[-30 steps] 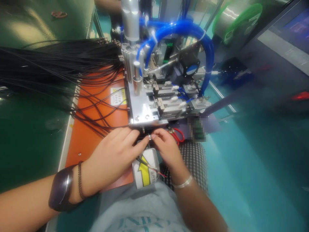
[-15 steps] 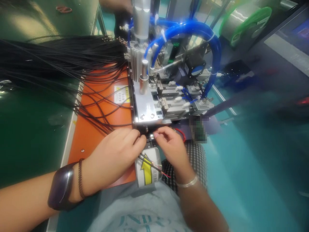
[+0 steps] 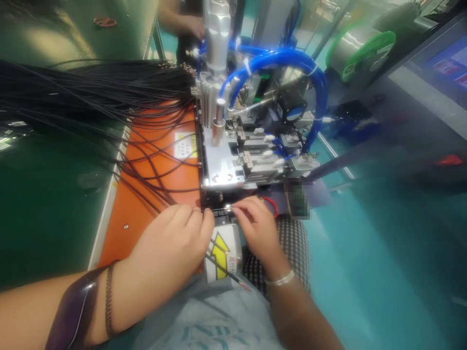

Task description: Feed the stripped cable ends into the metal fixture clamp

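Left hand (image 3: 173, 240)'s curled round black cables (image 3: 223, 270) by the orange panel (image 3: 116, 238)'s near right corner, right hand (image 3: 257, 226)'s pinching a shiny bit (image 3: 228, 208) beyond that edge, probably to keep it steady.

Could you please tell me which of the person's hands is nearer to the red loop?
Right. The right hand is just beside the red loop; the left hand is farther off, over the orange plate.

Factory workshop around me, evidenced by metal machine (image 3: 221, 163), blue tubing (image 3: 288, 56), massed black cables (image 3: 91, 87) and green-rimmed spool (image 3: 359, 51).
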The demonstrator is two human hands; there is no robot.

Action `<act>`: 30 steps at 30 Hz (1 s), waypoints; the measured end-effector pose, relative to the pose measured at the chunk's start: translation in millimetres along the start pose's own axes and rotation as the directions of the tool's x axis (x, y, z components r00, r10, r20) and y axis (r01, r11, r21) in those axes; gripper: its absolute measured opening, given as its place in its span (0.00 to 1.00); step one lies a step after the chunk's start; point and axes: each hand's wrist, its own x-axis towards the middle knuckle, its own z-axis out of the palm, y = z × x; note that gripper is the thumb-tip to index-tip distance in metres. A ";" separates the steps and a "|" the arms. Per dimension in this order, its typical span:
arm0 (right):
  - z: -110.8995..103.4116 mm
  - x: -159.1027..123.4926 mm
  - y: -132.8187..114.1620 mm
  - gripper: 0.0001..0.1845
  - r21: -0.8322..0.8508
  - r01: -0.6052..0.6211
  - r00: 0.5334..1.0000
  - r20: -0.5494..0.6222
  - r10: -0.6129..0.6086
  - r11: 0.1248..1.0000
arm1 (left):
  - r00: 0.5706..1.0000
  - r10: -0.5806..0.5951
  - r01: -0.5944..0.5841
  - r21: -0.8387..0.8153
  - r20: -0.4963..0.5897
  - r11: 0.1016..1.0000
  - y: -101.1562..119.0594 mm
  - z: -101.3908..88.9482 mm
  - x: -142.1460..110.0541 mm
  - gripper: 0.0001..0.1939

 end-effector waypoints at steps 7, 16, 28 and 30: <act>-8.5 -6.3 -3.9 0.12 0.009 0.043 0.999 -0.009 -0.043 0.999 | 0.999 -0.033 0.033 -0.047 0.003 0.998 -3.7 -1.9 4.5 0.05; -23.7 -23.3 -28.5 0.21 0.200 0.433 0.879 0.125 -0.461 0.879 | 0.998 -0.057 0.059 -0.073 0.031 0.996 -5.9 2.8 3.5 0.05; -6.2 -16.6 -27.4 0.13 0.129 0.274 0.962 -0.047 -0.270 0.953 | 0.993 -0.084 0.097 -0.159 0.086 0.982 -16.0 8.4 6.7 0.10; -1.8 -16.0 -27.3 0.11 0.121 0.223 0.970 -0.127 -0.208 0.967 | 0.996 -0.086 0.091 -0.174 0.034 0.981 -18.8 12.2 7.8 0.09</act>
